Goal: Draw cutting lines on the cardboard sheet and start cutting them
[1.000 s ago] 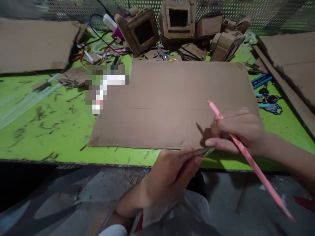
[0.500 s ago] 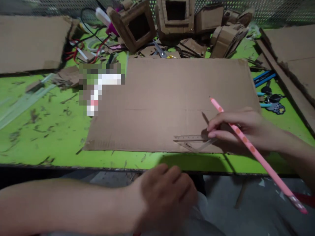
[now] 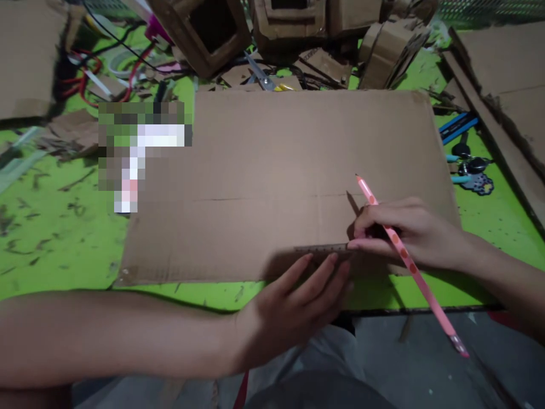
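A large brown cardboard sheet (image 3: 272,170) lies flat on the green table (image 3: 55,238). A clear set-square ruler (image 3: 321,249) rests on the sheet near its front edge. My left hand (image 3: 293,307) lies over the ruler with its fingers stretched out flat. My right hand (image 3: 404,233) is closed around a pink pencil (image 3: 409,264), whose tip points up and away, and its fingertips touch the ruler's right end.
Cardboard boxes (image 3: 204,28) and scraps crowd the back of the table, with scissors (image 3: 259,74), red and black wires (image 3: 85,74) and tape. Keys and blue pens (image 3: 466,162) lie right of the sheet. More cardboard sheets (image 3: 502,74) lie at the far right and left.
My left hand let go of the ruler, dropped below the table edge, then came up and laid its fingers flat on the ruler. The right hand set the ruler on the sheet.
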Tool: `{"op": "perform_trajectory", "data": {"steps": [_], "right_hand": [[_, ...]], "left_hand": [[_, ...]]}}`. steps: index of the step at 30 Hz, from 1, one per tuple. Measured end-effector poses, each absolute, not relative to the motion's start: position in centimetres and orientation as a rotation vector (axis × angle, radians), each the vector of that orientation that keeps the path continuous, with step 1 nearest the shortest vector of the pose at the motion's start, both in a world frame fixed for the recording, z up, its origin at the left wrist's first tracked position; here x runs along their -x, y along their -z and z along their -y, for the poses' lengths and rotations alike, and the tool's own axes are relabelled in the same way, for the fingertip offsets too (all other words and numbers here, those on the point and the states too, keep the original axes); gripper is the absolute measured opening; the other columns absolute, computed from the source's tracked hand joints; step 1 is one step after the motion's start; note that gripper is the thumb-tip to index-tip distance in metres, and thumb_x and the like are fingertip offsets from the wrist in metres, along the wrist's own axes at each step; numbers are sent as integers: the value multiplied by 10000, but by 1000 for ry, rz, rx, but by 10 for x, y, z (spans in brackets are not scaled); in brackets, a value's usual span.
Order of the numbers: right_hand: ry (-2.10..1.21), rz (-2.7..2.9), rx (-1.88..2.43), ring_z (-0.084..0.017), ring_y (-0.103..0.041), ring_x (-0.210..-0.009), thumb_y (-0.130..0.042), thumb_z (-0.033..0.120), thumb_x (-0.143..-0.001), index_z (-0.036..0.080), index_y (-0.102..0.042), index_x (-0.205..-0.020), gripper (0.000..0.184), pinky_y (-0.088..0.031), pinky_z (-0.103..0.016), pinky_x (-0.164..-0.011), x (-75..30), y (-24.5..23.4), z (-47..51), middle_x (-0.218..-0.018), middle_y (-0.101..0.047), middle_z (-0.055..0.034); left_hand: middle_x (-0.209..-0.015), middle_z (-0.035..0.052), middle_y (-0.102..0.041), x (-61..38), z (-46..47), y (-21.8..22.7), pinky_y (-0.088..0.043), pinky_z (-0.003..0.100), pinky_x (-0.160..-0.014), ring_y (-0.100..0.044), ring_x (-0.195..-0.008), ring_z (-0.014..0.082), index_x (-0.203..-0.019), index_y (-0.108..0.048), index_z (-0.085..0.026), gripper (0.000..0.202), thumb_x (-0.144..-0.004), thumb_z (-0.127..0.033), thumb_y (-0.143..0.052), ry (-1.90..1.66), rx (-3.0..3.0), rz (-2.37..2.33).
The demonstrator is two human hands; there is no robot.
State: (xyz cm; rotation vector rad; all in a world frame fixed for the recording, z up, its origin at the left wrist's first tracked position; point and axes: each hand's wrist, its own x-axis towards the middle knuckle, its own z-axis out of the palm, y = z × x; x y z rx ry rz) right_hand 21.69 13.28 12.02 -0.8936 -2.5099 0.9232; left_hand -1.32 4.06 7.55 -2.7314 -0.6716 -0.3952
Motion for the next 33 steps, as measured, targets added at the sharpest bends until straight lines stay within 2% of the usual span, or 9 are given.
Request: {"op": "perform_trajectory", "data": {"steps": [2, 6, 9, 12, 18, 21, 25, 28, 33], "right_hand": [[-940, 2494, 870, -74, -536, -563, -600, 291, -869, 170, -598, -776, 153, -380, -199, -538, -218, -118, -133, -673, -628, 7], [-1030, 2254, 1014, -86, -559, -558, -660, 309, -820, 185, -609, -777, 142, -402, -207, -520, -220, -116, -131, -651, -632, 15], [-1061, 1973, 1165, -96, -547, -518, -690, 336, -786, 205, -594, -763, 164, -406, -222, -481, -221, -116, -129, -611, -614, 28], [-1141, 1838, 1176, -106, -545, -498, -701, 330, -775, 219, -582, -752, 165, -415, -235, -464, -224, -116, -129, -581, -601, 32], [-1305, 1693, 1026, -95, -553, -508, -670, 293, -819, 218, -586, -820, 113, -414, -226, -470, -227, -106, -131, -600, -600, 35], [-1362, 1585, 903, -80, -516, -464, -563, 420, -889, 214, -582, -838, 213, -377, -215, -447, -225, -103, -134, -555, -573, 41], [-1441, 1498, 924, -105, -470, -400, -412, 660, -862, 245, -545, -948, 444, -377, -244, -428, -220, -107, -140, -489, -526, 65], [-1498, 1418, 997, -113, -513, -454, -380, 731, -826, 246, -535, -958, 526, -388, -249, -447, -218, -112, -143, -575, -577, 39], [-1437, 1333, 1064, -106, -560, -597, -477, 603, -859, 227, -572, -895, 389, -406, -235, -501, -220, -108, -147, -801, -632, -21]], "left_hand": [[-1374, 71, -531, 15, -41, -77, -433, 378, -1026, -491, -1252, 232, -1321, -504, -179, 407, -927, -271, -461, 337, 2769, 680], [-1386, 89, -521, 20, -43, -82, -422, 418, -1039, -482, -1273, 260, -1402, -401, -196, 475, -933, -257, -440, 348, 2845, 659], [-1417, 116, -485, 20, -45, -85, -401, 445, -1060, -441, -1308, 294, -1343, -467, -144, 421, -936, -245, -427, 330, 2858, 693], [-1384, 159, -508, 19, -46, -85, -415, 474, -1039, -478, -1274, 334, -1291, -504, -108, 384, -937, -235, -429, 322, 2875, 728], [-1375, 139, -525, 19, -47, -86, -438, 432, -1020, -509, -1250, 297, -1300, -502, -125, 377, -940, -208, -424, 307, 2900, 690], [-1373, 134, -530, 19, -46, -86, -445, 409, -1015, -516, -1243, 282, -1297, -505, -140, 376, -938, -232, -444, 313, 2911, 668], [-1345, 141, -555, 19, -46, -85, -452, 387, -1014, -528, -1233, 263, -1314, -486, -142, 394, -931, -233, -465, 314, 2892, 667], [-1311, 153, -581, 18, -46, -84, -470, 384, -995, -546, -1217, 265, -1302, -492, -135, 387, -930, -241, -477, 355, 2851, 660], [-1256, 154, -621, 16, -44, -78, -479, 385, -976, -582, -1175, 260, -1244, -522, -128, 348, -920, -256, -513, 453, 2785, 657]]}}
